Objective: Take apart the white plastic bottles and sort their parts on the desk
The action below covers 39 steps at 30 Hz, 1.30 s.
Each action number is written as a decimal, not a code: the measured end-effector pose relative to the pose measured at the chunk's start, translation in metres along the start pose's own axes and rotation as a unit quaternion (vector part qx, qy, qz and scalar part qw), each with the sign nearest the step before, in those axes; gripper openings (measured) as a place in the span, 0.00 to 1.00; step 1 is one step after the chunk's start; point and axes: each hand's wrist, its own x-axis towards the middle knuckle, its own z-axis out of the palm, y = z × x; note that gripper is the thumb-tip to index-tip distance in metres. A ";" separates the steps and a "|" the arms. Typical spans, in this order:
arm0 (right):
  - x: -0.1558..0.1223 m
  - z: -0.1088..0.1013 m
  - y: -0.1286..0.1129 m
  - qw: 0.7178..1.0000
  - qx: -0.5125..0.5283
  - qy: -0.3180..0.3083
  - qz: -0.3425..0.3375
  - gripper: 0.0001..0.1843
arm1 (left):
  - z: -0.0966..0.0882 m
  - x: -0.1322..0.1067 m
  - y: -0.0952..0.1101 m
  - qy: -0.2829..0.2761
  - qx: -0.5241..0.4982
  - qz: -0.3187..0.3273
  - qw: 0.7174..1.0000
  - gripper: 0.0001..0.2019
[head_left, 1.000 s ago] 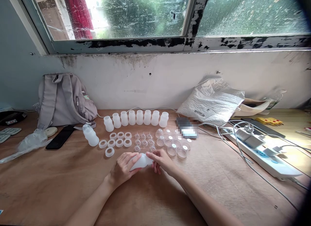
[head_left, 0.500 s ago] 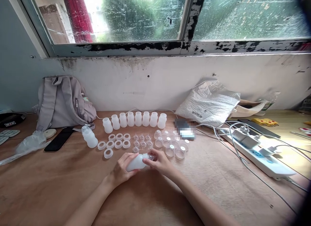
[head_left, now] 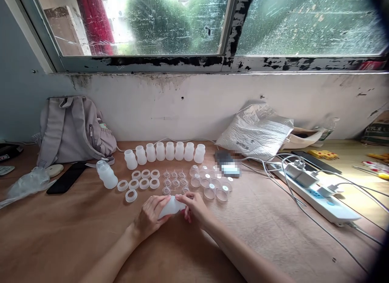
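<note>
My left hand [head_left: 151,215] is wrapped round the body of a frosted white baby bottle [head_left: 170,206], which lies on its side just above the table. The fingers of my right hand [head_left: 194,208] close over the bottle's right end, hiding its neck and top. Just beyond my hands are clear bottle nipples [head_left: 174,175] in rows. Left of these lie several white screw rings [head_left: 144,183], and clear dome caps [head_left: 209,192] are grouped to the right. Open frosted bottles [head_left: 160,151] stand in a row behind. One bottle with a top fitted [head_left: 106,174] stands apart at the left.
A grey backpack [head_left: 75,129], a black phone [head_left: 67,178] and a crumpled plastic bag [head_left: 30,182] are at the left. To the right are a silver mailer bag [head_left: 257,131] and a white power strip [head_left: 316,196] with loose cables. A window is above the wall behind the wooden table [head_left: 170,254].
My right hand has turned over the bottle's end, so the clear top seen before is now covered. My left hand keeps its hold. The whole view has shifted slightly.
</note>
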 end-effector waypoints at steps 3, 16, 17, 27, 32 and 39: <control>0.000 0.002 0.001 1.000 0.014 0.019 -0.005 0.20 | -0.001 0.002 0.000 -0.002 0.016 0.013 1.000 0.23; 0.007 -0.021 -0.006 0.882 -0.301 0.205 -0.298 0.17 | -0.003 0.003 -0.009 0.053 0.022 -0.044 0.997 0.23; 0.010 -0.026 -0.005 0.858 -0.329 0.236 -0.317 0.17 | -0.004 0.002 -0.010 0.060 0.022 -0.051 0.997 0.23; 0.036 -0.040 0.015 0.786 -0.474 0.266 -0.295 0.20 | -0.007 0.001 -0.012 0.070 0.009 -0.089 0.994 0.22; 0.030 -0.039 0.010 0.792 -0.451 0.277 -0.305 0.17 | -0.008 0.001 -0.011 0.064 -0.008 -0.091 0.994 0.22; 0.008 -0.029 -0.006 0.890 -0.197 0.231 -0.339 0.16 | -0.007 0.001 -0.010 0.058 -0.040 -0.126 0.990 0.22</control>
